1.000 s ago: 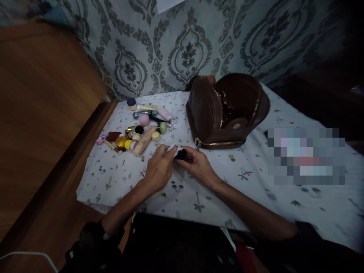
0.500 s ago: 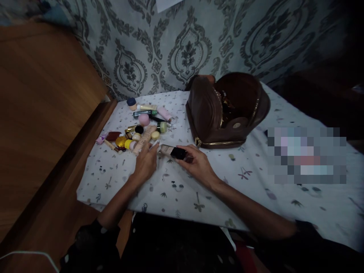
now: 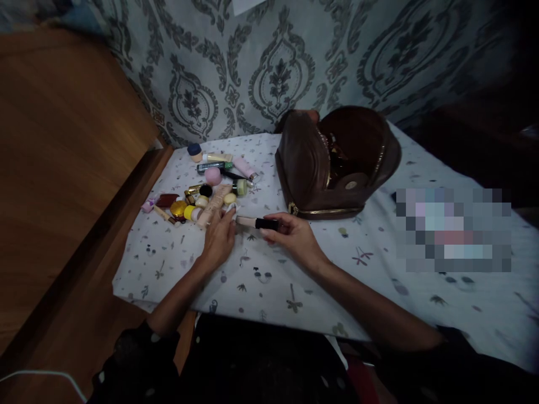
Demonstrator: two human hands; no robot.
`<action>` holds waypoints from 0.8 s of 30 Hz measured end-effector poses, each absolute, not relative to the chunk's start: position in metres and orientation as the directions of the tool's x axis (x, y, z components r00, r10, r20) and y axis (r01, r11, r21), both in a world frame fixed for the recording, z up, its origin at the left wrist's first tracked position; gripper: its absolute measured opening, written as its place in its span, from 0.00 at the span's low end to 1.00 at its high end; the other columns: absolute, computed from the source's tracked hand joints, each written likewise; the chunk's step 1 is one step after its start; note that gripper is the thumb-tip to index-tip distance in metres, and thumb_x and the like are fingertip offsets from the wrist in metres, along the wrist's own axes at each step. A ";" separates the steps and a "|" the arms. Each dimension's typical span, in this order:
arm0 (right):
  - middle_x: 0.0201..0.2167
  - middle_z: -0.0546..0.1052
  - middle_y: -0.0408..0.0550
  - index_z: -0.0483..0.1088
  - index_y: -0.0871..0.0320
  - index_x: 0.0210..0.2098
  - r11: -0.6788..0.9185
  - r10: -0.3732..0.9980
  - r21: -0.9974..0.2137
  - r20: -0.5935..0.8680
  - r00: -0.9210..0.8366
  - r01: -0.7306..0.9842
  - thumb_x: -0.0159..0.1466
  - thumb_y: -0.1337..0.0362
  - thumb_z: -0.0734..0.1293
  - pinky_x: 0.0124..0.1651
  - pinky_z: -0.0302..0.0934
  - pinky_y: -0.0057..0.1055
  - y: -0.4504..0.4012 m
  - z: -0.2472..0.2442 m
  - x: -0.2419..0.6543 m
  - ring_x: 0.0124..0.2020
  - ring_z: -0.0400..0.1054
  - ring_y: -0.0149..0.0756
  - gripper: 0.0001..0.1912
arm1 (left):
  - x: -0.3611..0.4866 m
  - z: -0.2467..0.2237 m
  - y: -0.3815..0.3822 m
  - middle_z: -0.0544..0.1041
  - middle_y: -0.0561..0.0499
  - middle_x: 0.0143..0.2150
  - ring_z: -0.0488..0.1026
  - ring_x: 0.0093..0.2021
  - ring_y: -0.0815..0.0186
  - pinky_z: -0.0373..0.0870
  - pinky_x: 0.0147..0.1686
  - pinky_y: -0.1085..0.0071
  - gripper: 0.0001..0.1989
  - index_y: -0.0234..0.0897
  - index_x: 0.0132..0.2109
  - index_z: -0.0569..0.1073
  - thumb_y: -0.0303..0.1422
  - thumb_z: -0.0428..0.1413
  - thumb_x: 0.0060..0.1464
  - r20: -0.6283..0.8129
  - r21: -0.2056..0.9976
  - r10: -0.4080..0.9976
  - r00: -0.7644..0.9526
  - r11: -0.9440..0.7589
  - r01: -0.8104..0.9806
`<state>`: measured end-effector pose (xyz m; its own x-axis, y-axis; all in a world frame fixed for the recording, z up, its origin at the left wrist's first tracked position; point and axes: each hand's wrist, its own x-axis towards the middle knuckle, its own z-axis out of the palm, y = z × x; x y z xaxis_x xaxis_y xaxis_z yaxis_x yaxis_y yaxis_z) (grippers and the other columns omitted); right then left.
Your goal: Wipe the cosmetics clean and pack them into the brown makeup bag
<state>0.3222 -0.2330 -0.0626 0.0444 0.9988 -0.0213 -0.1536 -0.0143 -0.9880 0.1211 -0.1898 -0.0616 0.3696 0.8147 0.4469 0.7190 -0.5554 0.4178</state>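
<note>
My right hand [image 3: 292, 233] grips a small bottle by its black cap [image 3: 266, 224]; the bottle's pale body [image 3: 246, 221] points left. Close to that end, my left hand [image 3: 219, 233] has its fingers closed on a whitish cloth or tissue [image 3: 232, 212], partly hidden by the fingers. Just beyond my left hand lies a beige tube [image 3: 217, 202]. Around it are a yellow-capped container [image 3: 190, 212], a round amber container [image 3: 178, 209], a pink rounded item [image 3: 213, 176] and a green jar [image 3: 240, 187].
An open brown bag [image 3: 324, 196] stands behind my right hand on the patterned white cloth [image 3: 261, 292]. Wooden furniture [image 3: 71, 140] rises at the left. A blurred-out patch covers something at the right. A patterned curtain [image 3: 236, 67] hangs behind.
The bottle has turned in my right hand and now shows a narrower side. My left hand has shifted slightly right, its fingers closer together around the whitish material.
</note>
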 end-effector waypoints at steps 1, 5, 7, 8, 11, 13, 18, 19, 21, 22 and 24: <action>0.26 0.78 0.42 0.75 0.58 0.40 -0.021 0.999 -0.984 -0.030 0.046 -0.176 0.45 0.56 0.79 0.32 0.69 0.32 -0.232 -0.063 0.322 0.26 0.71 0.33 0.24 | 0.122 -0.062 -0.190 0.68 0.44 0.43 0.68 0.44 0.59 0.70 0.47 0.60 0.18 0.31 0.58 0.70 0.29 0.46 0.64 0.448 0.416 0.816 0.366 -0.552 0.723; 0.34 0.80 0.45 0.76 0.56 0.40 -0.049 0.997 -0.975 -0.060 0.042 -0.215 0.43 0.61 0.79 0.40 0.72 0.34 -0.232 -0.064 0.322 0.33 0.75 0.36 0.25 | 0.123 -0.062 -0.192 0.67 0.42 0.44 0.67 0.46 0.58 0.69 0.48 0.58 0.19 0.30 0.58 0.70 0.28 0.47 0.63 0.444 0.406 0.824 0.352 -0.536 0.741; 0.33 0.80 0.45 0.75 0.57 0.40 -0.064 0.996 -0.969 -0.075 0.039 -0.237 0.43 0.61 0.79 0.40 0.73 0.36 -0.233 -0.064 0.322 0.32 0.76 0.36 0.25 | 0.125 -0.060 -0.195 0.67 0.42 0.45 0.66 0.47 0.57 0.69 0.48 0.58 0.19 0.31 0.58 0.70 0.28 0.47 0.63 0.445 0.407 0.824 0.351 -0.536 0.740; 0.33 0.80 0.45 0.75 0.57 0.40 -0.065 0.996 -0.967 -0.077 0.040 -0.248 0.44 0.60 0.79 0.39 0.73 0.36 -0.233 -0.064 0.321 0.31 0.76 0.36 0.24 | 0.126 -0.058 -0.198 0.66 0.42 0.45 0.66 0.47 0.57 0.69 0.48 0.58 0.19 0.31 0.58 0.70 0.28 0.47 0.63 0.449 0.412 0.821 0.353 -0.541 0.733; 0.31 0.80 0.44 0.74 0.58 0.38 -0.056 0.997 -0.963 -0.069 0.041 -0.262 0.45 0.59 0.78 0.34 0.74 0.33 -0.234 -0.063 0.320 0.28 0.76 0.35 0.22 | 0.135 -0.047 -0.210 0.67 0.44 0.45 0.67 0.48 0.58 0.70 0.49 0.60 0.19 0.34 0.59 0.69 0.27 0.46 0.63 0.452 0.443 0.807 0.379 -0.572 0.690; 0.29 0.79 0.43 0.73 0.58 0.36 -0.038 0.998 -0.966 -0.051 0.044 -0.254 0.46 0.58 0.77 0.31 0.73 0.32 -0.234 -0.062 0.320 0.26 0.75 0.34 0.20 | 0.144 -0.038 -0.222 0.67 0.44 0.46 0.68 0.48 0.60 0.70 0.50 0.61 0.19 0.36 0.60 0.67 0.27 0.45 0.65 0.444 0.474 0.791 0.421 -0.606 0.639; 0.19 0.74 0.37 0.70 0.56 0.30 -0.006 0.997 -0.985 -0.019 0.076 -0.171 0.45 0.58 0.77 0.21 0.66 0.26 -0.232 -0.061 0.320 0.19 0.69 0.30 0.17 | 0.163 -0.028 -0.246 0.67 0.42 0.52 0.68 0.51 0.59 0.71 0.48 0.64 0.21 0.39 0.64 0.63 0.27 0.44 0.66 0.437 0.455 0.711 0.552 -0.704 0.546; 0.18 0.73 0.37 0.70 0.56 0.30 -0.015 0.997 -0.987 -0.027 0.070 -0.163 0.45 0.58 0.77 0.20 0.65 0.26 -0.232 -0.061 0.320 0.18 0.69 0.30 0.17 | 0.164 -0.029 -0.248 0.67 0.42 0.52 0.68 0.51 0.59 0.71 0.46 0.64 0.22 0.39 0.64 0.63 0.27 0.43 0.65 0.439 0.432 0.699 0.565 -0.715 0.549; 0.18 0.74 0.37 0.69 0.56 0.29 -0.027 0.998 -0.983 -0.038 0.058 -0.179 0.45 0.56 0.78 0.19 0.65 0.25 -0.232 -0.060 0.320 0.18 0.69 0.31 0.19 | 0.161 -0.033 -0.246 0.68 0.42 0.52 0.68 0.51 0.58 0.71 0.45 0.65 0.22 0.39 0.64 0.63 0.26 0.43 0.65 0.448 0.399 0.692 0.567 -0.722 0.566; 0.19 0.74 0.38 0.69 0.56 0.30 -0.030 0.998 -0.981 -0.041 0.053 -0.193 0.45 0.55 0.78 0.19 0.64 0.25 -0.232 -0.060 0.320 0.18 0.70 0.31 0.20 | 0.158 -0.036 -0.242 0.68 0.42 0.52 0.68 0.51 0.58 0.71 0.46 0.64 0.22 0.39 0.64 0.63 0.25 0.43 0.65 0.450 0.394 0.700 0.555 -0.713 0.580; 0.22 0.75 0.39 0.68 0.56 0.30 -0.033 0.998 -0.977 -0.043 0.044 -0.210 0.45 0.52 0.78 0.18 0.63 0.25 -0.232 -0.061 0.320 0.19 0.70 0.31 0.21 | 0.148 -0.042 -0.232 0.68 0.42 0.51 0.68 0.51 0.58 0.70 0.48 0.63 0.21 0.38 0.63 0.65 0.26 0.44 0.65 0.452 0.410 0.735 0.505 -0.675 0.614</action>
<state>0.3201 -0.2315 -0.0606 0.0436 0.9981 -0.0435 -0.2097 -0.0334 -0.9772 0.1476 -0.2317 -0.0422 0.5055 0.7347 0.4524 0.6137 -0.6747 0.4101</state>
